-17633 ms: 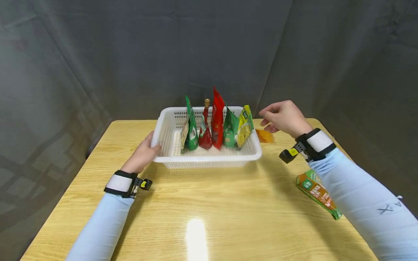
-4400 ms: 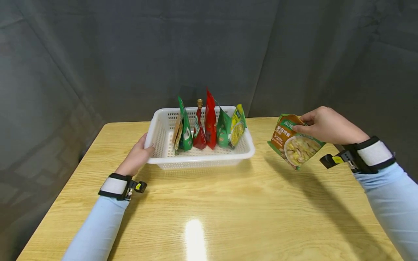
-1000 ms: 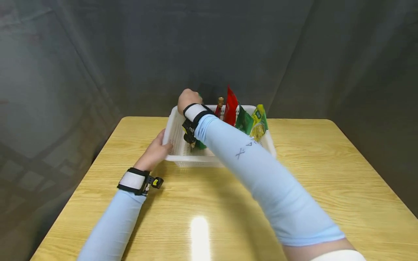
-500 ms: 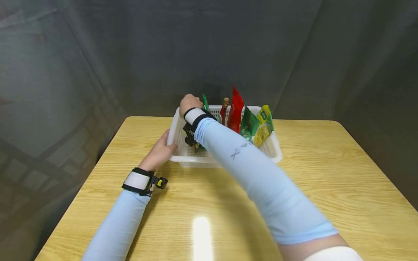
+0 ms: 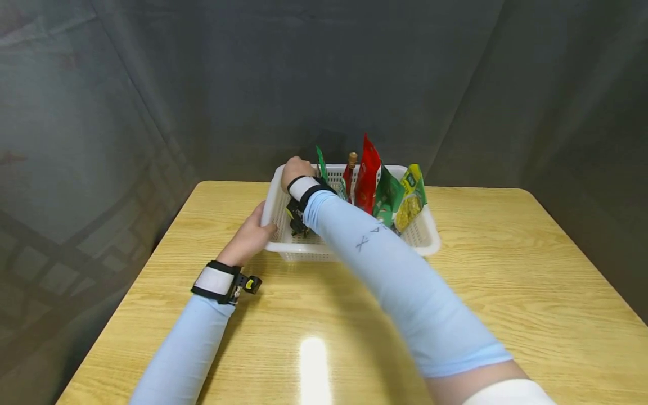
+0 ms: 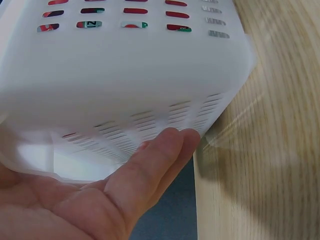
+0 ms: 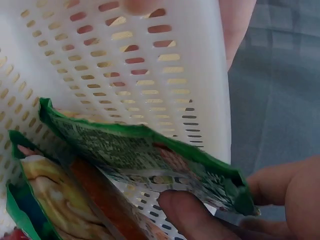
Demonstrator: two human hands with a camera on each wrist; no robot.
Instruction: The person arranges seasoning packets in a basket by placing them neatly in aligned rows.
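Pinching the top edge of the green soup packet (image 7: 150,165) with our right hand (image 5: 296,167), we hold it upright at the white basket's (image 5: 275,194) left end, long axis vertical. Our left hand (image 5: 249,239) rests straight-fingered against the outer wall.

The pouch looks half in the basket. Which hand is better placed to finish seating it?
Right: the right hand already pinches the green pouch inside the white basket. The left hand holds the basket's end.
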